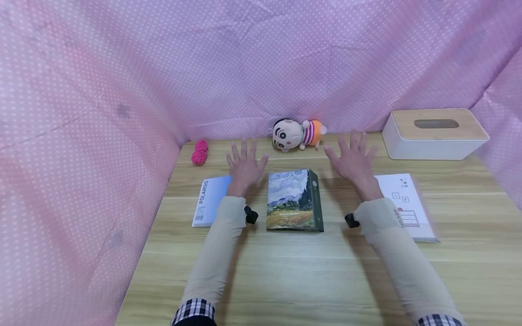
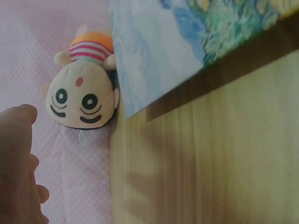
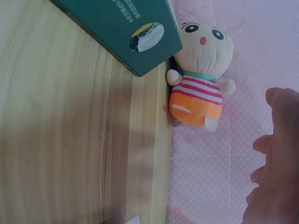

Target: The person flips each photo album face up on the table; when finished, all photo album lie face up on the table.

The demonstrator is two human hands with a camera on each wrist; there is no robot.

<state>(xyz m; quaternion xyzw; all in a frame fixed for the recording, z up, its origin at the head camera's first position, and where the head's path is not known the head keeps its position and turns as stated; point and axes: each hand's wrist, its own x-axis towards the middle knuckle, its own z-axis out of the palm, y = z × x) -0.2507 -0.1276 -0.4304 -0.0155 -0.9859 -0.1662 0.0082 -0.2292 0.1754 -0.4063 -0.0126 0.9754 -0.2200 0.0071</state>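
Note:
My left hand (image 1: 246, 171) hovers with spread fingers at the upper right of a blue and white box marked POLAROID (image 1: 212, 201). Fingers also apart, my right hand (image 1: 354, 162) is above the table, beyond a white booklet or box (image 1: 403, 206) that the forearm partly covers. Neither hand holds anything. Between the forearms lies a photo album box (image 1: 289, 199) with a painted landscape cover and a dark green spine (image 3: 126, 32). A plush doll (image 1: 297, 134) in a striped top and orange bottoms lies on its side at the back, between the two hands.
A pink bundle of yarn (image 1: 200, 152) lies at the back left of the wooden table (image 1: 302, 276). At the back right stands a white tissue box (image 1: 432, 147) with a wooden lid. A pink dotted cloth (image 1: 261, 68) hangs behind and along the left side.

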